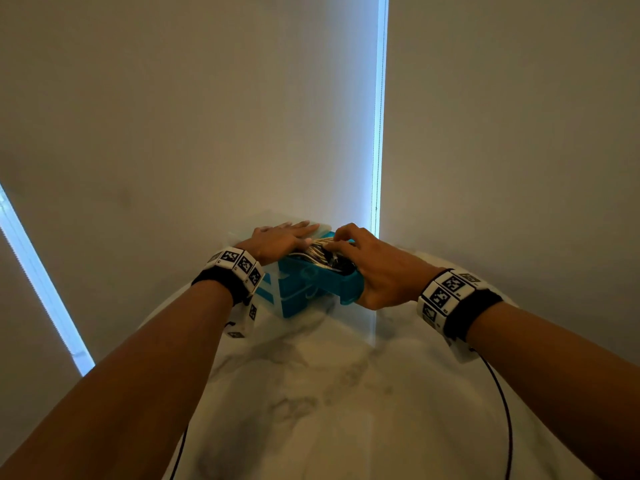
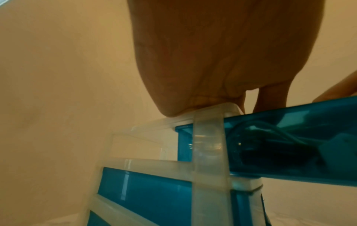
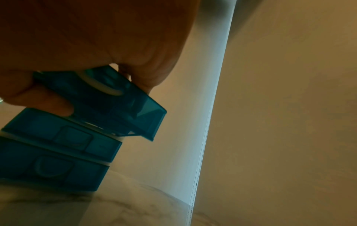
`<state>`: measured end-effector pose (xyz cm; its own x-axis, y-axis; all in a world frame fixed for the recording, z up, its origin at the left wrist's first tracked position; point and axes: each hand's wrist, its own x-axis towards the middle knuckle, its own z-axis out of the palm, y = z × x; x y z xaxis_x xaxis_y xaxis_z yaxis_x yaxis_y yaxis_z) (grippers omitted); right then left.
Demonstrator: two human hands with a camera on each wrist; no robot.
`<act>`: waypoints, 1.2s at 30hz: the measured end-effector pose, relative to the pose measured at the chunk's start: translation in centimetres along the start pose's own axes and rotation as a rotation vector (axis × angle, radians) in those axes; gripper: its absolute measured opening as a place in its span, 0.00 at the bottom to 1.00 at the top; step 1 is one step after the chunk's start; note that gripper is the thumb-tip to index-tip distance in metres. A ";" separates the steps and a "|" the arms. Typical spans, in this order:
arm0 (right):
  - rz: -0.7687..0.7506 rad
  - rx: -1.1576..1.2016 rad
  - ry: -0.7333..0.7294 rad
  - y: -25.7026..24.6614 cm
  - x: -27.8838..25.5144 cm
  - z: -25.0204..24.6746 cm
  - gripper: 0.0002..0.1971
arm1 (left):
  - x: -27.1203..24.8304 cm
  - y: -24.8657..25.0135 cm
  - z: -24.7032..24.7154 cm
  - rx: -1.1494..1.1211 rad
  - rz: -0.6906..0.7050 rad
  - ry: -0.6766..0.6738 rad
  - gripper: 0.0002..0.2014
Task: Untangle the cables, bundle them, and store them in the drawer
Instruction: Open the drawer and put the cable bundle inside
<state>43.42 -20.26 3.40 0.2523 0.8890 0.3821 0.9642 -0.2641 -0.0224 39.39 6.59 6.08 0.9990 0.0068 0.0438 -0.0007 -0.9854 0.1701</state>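
Observation:
A small drawer unit [image 1: 289, 301] with a clear frame [image 2: 208, 145] and blue drawers stands on the marble table. Its top drawer [image 1: 341, 285] is pulled out toward me and holds bundled white and black cables [image 1: 318, 252]. My left hand [image 1: 280, 237] lies flat on the unit's top, fingers straight. My right hand [image 1: 374, 265] grips the top drawer [image 3: 135, 110]: its fingers curl over the cables and the thumb [image 3: 58, 107] sits under the drawer's front. Through the blue wall, the left wrist view shows the cables [image 2: 270, 145]. The two lower drawers [image 3: 58, 137] are closed.
The marble table [image 1: 329, 393] stretches toward me in front of the unit. Roller blinds [image 1: 207, 116] hang close behind it, with a bright gap [image 1: 379, 133] between them. Thin black wires [image 1: 505, 410] trail from my wrist bands across the table.

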 end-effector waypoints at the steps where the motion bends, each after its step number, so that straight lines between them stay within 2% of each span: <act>1: 0.000 -0.009 0.028 0.1 -0.1 0.3 0.47 | 0.0 0.0 0.0 -0.009 0.003 -0.003 0.29; 4: 0.026 -0.018 0.036 0.5 -0.1 0.4 0.48 | -0.1 0.1 0.0 -0.008 0.002 -0.009 0.30; 8: 0.079 -0.053 -0.032 1.1 0.6 -0.2 0.52 | -0.4 0.6 -0.2 0.022 -0.002 0.010 0.30; 17: 0.132 -0.031 -0.091 1.5 1.1 0.3 0.54 | -0.3 0.4 -0.2 0.005 -0.061 0.030 0.31; 24: 0.194 -0.078 -0.243 1.6 3.0 -1.6 0.56 | 0.2 0.8 -0.1 -0.021 -0.021 0.032 0.28; 27: 0.153 -0.010 -0.177 0.9 4.0 0.3 0.55 | -0.4 0.7 0.1 -0.051 -0.005 0.082 0.27; 30: 0.120 -0.054 -0.025 0.4 4.1 2.1 0.57 | -1.0 0.3 0.3 -0.089 0.016 0.113 0.27; 33: 0.157 -0.100 0.106 0.4 2.7 1.9 0.58 | -0.8 0.2 0.7 -0.063 0.009 0.111 0.29; 36: 0.171 -0.045 0.115 0.4 0.8 1.4 0.48 | -0.7 0.0 0.7 -0.091 0.016 0.117 0.39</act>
<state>44.13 -19.09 2.42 0.3989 0.7820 0.4789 0.9028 -0.4264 -0.0558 38.68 6.49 5.31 0.9869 0.0166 0.1605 -0.0255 -0.9662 0.2566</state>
